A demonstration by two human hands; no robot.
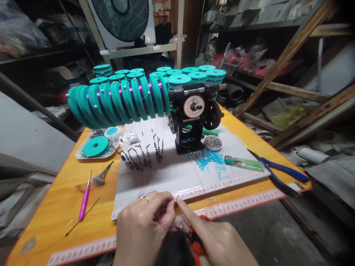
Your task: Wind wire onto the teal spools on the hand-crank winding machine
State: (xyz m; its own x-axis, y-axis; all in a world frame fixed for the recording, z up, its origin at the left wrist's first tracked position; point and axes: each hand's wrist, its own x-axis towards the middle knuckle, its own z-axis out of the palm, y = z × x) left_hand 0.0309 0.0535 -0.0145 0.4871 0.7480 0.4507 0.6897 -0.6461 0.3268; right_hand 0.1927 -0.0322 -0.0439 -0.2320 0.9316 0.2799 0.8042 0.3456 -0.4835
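My left hand point(144, 220), a ring on one finger, is closed in a pinch at the front edge of the white board point(172, 184). Thin purple line point(145, 190) runs from it onto the board. My right hand point(215, 236) is wrapped round red-handled scissors point(198, 248), largely hidden under the palm. Its index finger stretches out to the tips of my left fingers. Whatever small piece lies between the fingertips is too small to make out. Ahead, a row of teal spools point(119, 98) wound with purple line sits on a black geared winder point(191, 122).
Dark floats and small parts point(141, 159) hang below the spools. On the right lie cut blue tubes point(209, 159), a dish of metal bits point(213, 142), a green cutter point(244, 163) and blue pliers point(283, 171). At left are a pink-handled hook point(84, 201) and a tray point(80, 152).
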